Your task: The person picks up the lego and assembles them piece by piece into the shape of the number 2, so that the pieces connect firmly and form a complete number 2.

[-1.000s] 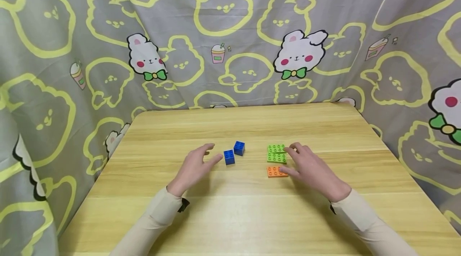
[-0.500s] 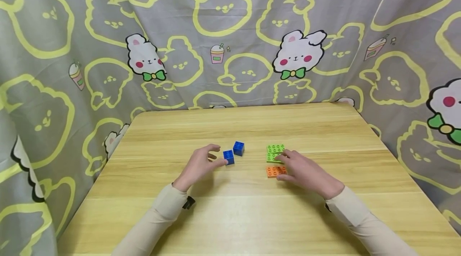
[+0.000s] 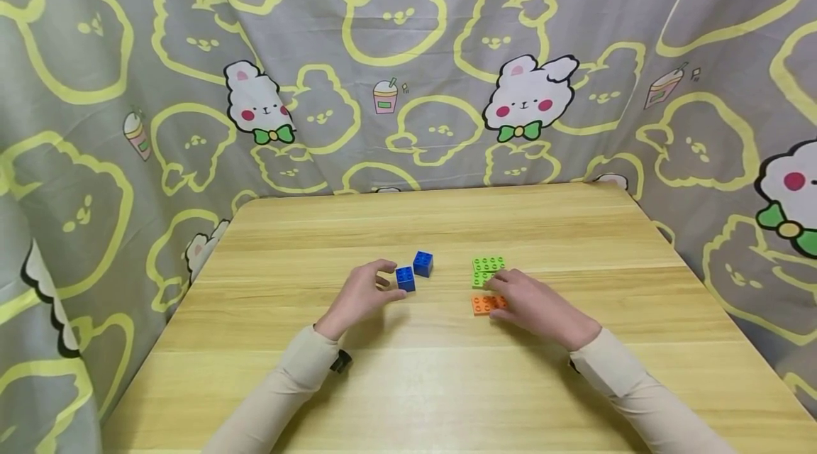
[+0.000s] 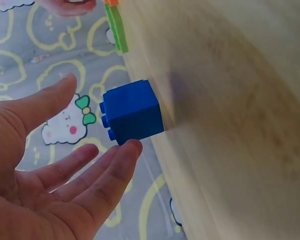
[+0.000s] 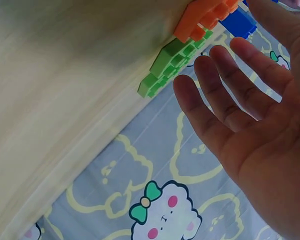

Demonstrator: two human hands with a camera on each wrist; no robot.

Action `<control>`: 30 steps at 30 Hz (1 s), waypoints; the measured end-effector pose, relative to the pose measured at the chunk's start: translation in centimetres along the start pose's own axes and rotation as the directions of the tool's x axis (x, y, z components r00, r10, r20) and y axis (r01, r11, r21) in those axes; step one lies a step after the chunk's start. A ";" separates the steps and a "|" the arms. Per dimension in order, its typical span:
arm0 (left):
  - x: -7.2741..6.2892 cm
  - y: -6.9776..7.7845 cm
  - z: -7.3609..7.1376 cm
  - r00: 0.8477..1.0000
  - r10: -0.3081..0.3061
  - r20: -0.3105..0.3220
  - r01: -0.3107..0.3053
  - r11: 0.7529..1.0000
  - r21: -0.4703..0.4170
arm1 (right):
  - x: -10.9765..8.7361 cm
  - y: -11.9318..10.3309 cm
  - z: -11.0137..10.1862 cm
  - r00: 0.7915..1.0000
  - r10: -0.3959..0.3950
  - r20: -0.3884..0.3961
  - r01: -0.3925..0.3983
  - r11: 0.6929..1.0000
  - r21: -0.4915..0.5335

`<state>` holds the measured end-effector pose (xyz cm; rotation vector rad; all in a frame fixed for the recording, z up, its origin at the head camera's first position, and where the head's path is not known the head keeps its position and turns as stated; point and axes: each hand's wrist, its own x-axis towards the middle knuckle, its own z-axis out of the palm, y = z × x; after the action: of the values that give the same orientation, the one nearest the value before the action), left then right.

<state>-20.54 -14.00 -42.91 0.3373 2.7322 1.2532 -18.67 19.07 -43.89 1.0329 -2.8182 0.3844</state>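
Observation:
My left hand point(image 3: 362, 294) is beside the nearer blue brick point(image 3: 405, 279), thumb and fingers spread around it without a pinch. In the left wrist view a fingertip overlaps the lower edge of this blue brick point(image 4: 132, 110); whether it touches cannot be told. A second blue brick point(image 3: 423, 263) sits just behind it, to the right. My right hand point(image 3: 536, 303) hovers with loosely bent fingers over the right ends of two flat green bricks point(image 3: 488, 264) and an orange brick point(image 3: 482, 305), hiding part of them. Apart from the right fingers stand the green bricks point(image 5: 170, 60) in the right wrist view.
All the bricks lie on a wooden table point(image 3: 408, 383). Behind it and along both sides hangs a grey curtain point(image 3: 408, 35) printed with cartoon rabbits. Bare tabletop separates the blue bricks from the green and orange ones.
My left hand has moved right, closer to the nearer blue brick. My right hand has moved left and slightly down, covering more of the green and orange bricks. The bricks stay put.

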 end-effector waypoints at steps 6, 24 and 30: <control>0.5 -0.2 0.2 1.000 -0.018 0.002 0.018 1.000 -0.009 | 0.1 0.2 0.4 0.999 -0.041 -0.017 0.041 0.999 0.004; 1.7 -0.4 0.6 0.997 -0.063 0.052 0.066 0.997 -0.050 | 0.4 -0.1 1.2 0.999 -0.036 0.038 0.037 0.999 -0.010; 1.9 -0.5 0.6 0.997 -0.060 0.050 0.062 0.997 -0.050 | 0.4 0.2 1.3 0.998 -0.044 0.033 0.045 0.999 -0.020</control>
<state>-22.37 -13.35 -43.71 0.2731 2.6436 1.2793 -19.08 18.58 -45.13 1.1053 -2.8155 0.3368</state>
